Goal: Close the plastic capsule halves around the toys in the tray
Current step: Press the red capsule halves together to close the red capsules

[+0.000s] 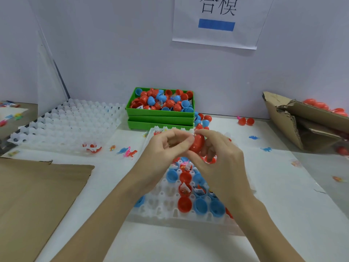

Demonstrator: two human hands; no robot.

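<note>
Both hands, the left hand [166,146] and right hand [217,154], had fingers curled around a red capsule [197,144] above the tray [170,210]; misaligned halves might pinch the toy's wrapper.

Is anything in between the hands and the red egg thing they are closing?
No, nothing visible is. The left hand and the right hand both touch the red plastic capsule directly, holding it above the white plastic tray of open red and blue capsule halves.
</note>
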